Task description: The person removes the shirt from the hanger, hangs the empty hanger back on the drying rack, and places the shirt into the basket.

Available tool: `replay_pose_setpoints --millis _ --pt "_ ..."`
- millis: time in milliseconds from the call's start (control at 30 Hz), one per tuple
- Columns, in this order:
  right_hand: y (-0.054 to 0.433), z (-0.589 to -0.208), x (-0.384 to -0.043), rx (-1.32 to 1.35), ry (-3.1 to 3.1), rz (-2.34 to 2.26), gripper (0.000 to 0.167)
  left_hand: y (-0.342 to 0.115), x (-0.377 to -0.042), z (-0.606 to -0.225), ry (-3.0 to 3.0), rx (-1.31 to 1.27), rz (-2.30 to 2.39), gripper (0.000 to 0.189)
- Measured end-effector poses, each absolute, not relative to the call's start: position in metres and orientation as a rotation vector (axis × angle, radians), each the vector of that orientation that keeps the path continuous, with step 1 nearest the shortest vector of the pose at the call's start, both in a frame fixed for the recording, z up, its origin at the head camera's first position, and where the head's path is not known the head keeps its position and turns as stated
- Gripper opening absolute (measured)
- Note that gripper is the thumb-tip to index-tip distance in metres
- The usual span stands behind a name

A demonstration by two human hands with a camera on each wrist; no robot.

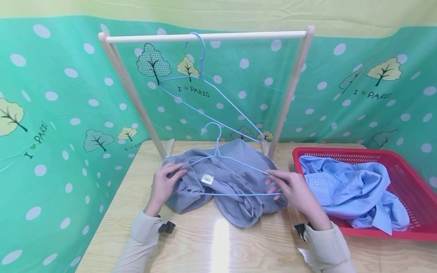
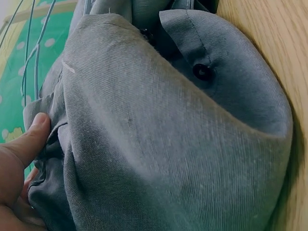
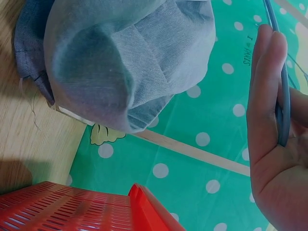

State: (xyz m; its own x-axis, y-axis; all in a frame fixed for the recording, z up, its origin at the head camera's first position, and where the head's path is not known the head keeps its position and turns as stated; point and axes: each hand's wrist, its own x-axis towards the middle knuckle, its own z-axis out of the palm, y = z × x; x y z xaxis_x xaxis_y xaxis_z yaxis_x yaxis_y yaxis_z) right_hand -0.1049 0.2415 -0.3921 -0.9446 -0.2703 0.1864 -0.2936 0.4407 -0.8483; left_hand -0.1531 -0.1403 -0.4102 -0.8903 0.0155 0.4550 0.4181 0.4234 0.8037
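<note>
A grey-blue button-up shirt (image 1: 246,182) lies rumpled on the table, its collar label (image 1: 207,179) facing up. My left hand (image 1: 165,182) pinches the cloth at the shirt's left shoulder; the left wrist view shows the thumb (image 2: 36,132) pressed on a fold. A light blue hanger (image 1: 239,194) is over the shirt with its hook upright, its left end hidden under the cloth. My right hand (image 1: 295,189) holds the hanger's right corner, which is outside the shirt. In the right wrist view the hanger (image 3: 284,106) passes between thumb and fingers.
Behind the shirt stands a wooden rack (image 1: 239,36) with a second blue hanger (image 1: 201,68) on its bar. At the right is a red basket (image 1: 368,152) containing a light blue shirt (image 1: 355,185). A green dotted curtain (image 1: 68,132) surrounds the wooden table (image 1: 191,242).
</note>
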Motion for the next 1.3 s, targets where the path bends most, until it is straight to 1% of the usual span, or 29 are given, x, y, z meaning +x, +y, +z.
replay_pose_setpoints --millis 167,300,400,567,700,967,1300 --pt "0.242 -0.391 -0.104 0.5 -2.653 1.593 0.031 -0.143 -0.153 -0.411 -2.318 -0.355 -1.434 0.022" --pt "0.242 -0.39 -0.104 0.465 -2.661 1.625 0.032 -0.153 -0.161 -0.43 -2.319 -0.341 -1.429 0.023" --pt "0.243 -0.39 -0.103 0.413 -2.691 1.627 0.032 -0.158 -0.163 -0.437 -2.314 -0.333 -1.435 0.023" --pt "0.244 -0.389 -0.103 0.371 -2.705 1.63 0.032 -0.153 -0.149 -0.417 -2.332 -0.346 -1.42 0.021" --pt "0.245 -0.385 -0.102 0.37 -2.699 1.635 0.032 -0.155 -0.146 -0.414 -2.349 -0.345 -1.4 0.022" --pt "0.248 -0.383 -0.102 0.379 -2.68 1.636 0.031 -0.175 -0.161 -0.447 -2.359 -0.31 -1.383 0.024" --pt "0.252 -0.379 -0.1 0.37 -2.655 1.647 0.032 -0.183 -0.161 -0.451 -2.371 -0.294 -1.4 0.024"
